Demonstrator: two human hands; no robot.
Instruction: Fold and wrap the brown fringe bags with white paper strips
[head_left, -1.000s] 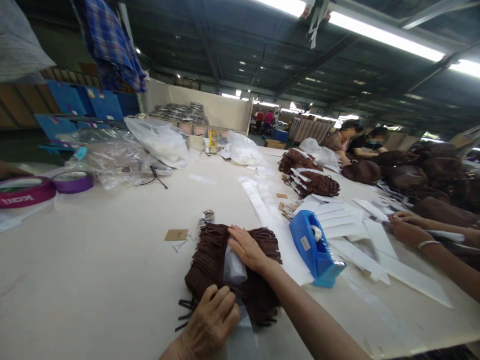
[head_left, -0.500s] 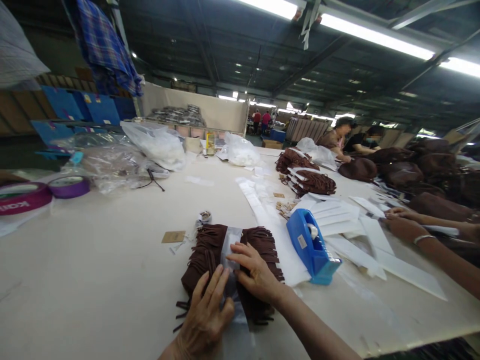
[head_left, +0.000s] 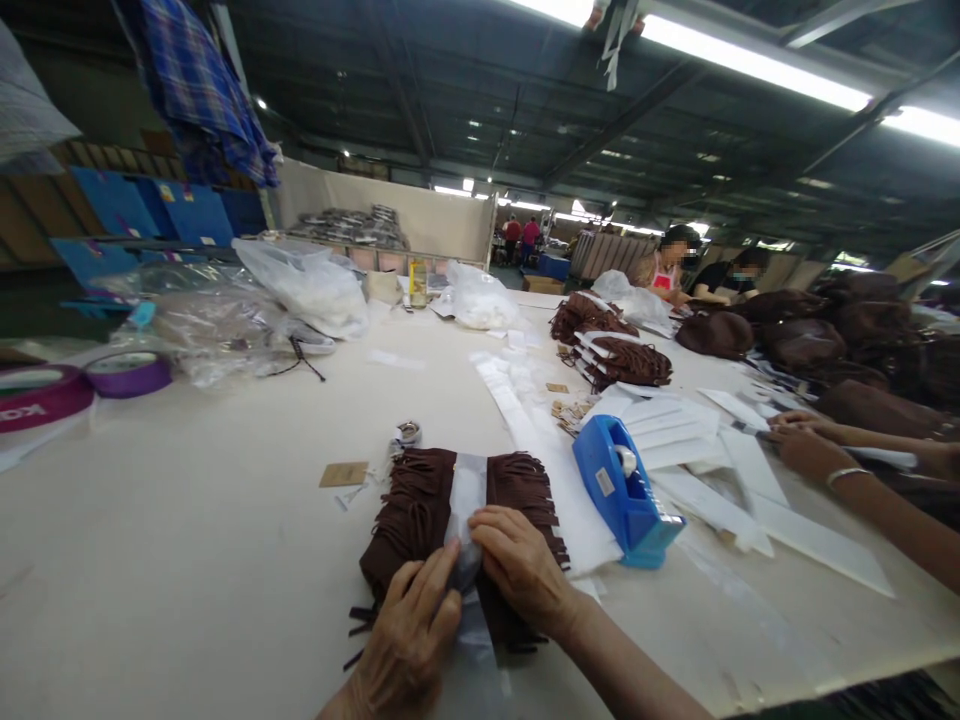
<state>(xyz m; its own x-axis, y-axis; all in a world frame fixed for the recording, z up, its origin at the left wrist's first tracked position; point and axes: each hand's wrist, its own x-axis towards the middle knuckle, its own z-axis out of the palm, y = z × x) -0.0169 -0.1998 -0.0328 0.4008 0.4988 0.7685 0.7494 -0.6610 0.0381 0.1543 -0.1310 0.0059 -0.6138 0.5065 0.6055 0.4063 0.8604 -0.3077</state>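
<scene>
Brown suede fringe bundle [head_left: 416, 505] down at low centre of the frame, lying flat on the pale table [head_left: 187, 520], wrapped across the middle by a white paper band [head_left: 466, 485]. Left hand [head_left: 409, 630] at bottom centre, fingers straight and close together, pressed flat on the band's near end. Right hand [head_left: 525, 565] just beside it, knuckles bent, fingertips down on the same band; can't tell if pinching or only pressing. Blue tape dispenser [head_left: 622, 490] right of the bundle, close but not touching. Kraft tag [head_left: 343, 473] and a small metal ring [head_left: 407, 433] just left of and above the fringe. Loose white paper strips [head_left: 675, 430] further right, with a co-worker's hands [head_left: 806, 450] at the right edge. Purple tape roll [head_left: 127, 372] and clear plastic bags [head_left: 225, 320] way off at mid left.
</scene>
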